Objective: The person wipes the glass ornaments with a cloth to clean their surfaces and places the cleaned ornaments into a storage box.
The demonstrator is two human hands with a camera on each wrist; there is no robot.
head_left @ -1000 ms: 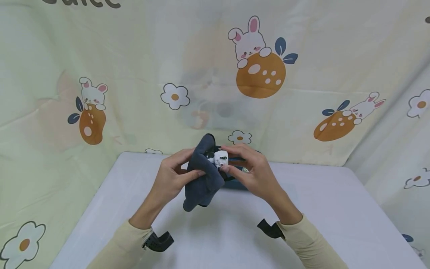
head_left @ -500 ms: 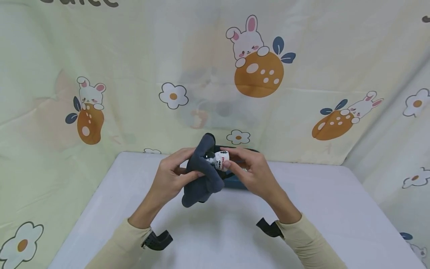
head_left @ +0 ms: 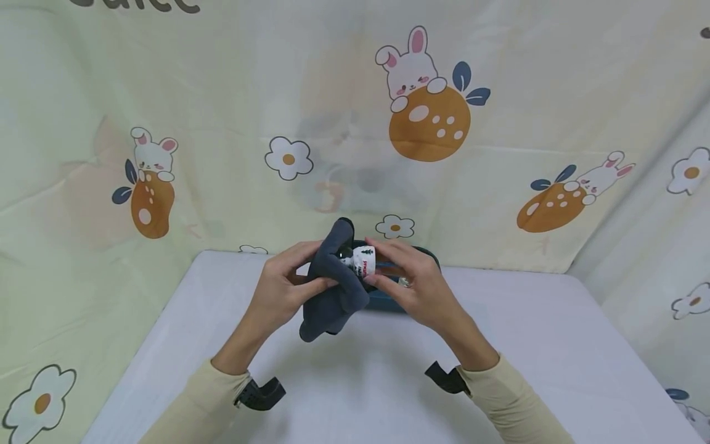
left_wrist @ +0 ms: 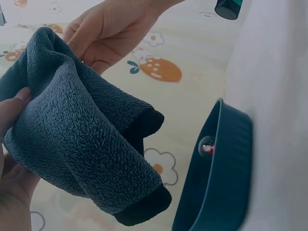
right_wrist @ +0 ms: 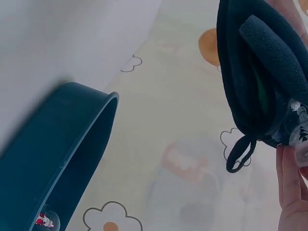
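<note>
My left hand (head_left: 284, 288) grips a dark blue-grey towel (head_left: 328, 311), bunched around the clear dome of a small snow globe (head_left: 364, 261). Thumb and fingers of my right hand (head_left: 418, 285) pinch the globe's white base, which carries red lettering and a small dark tree. In the left wrist view, the fluffy towel (left_wrist: 82, 130) hides the globe, with the right hand (left_wrist: 115, 33) behind it. The right wrist view catches the towel's looped edge (right_wrist: 240, 151) and part of the clear dome (right_wrist: 299, 132) beside the right fingers.
Behind the hands a dark teal basket (head_left: 388, 302) stands on the white table (head_left: 355, 382). Inside it lies a clear ball-like piece (left_wrist: 207, 147) with a red-and-white figure. A printed curtain (head_left: 333, 80) hangs at the table's back edge.
The snow globe's base has turned in my right fingers, so the lettering and tree sit differently. My right thumb has shifted along the base. The left hand and towel stay nearly in place.
</note>
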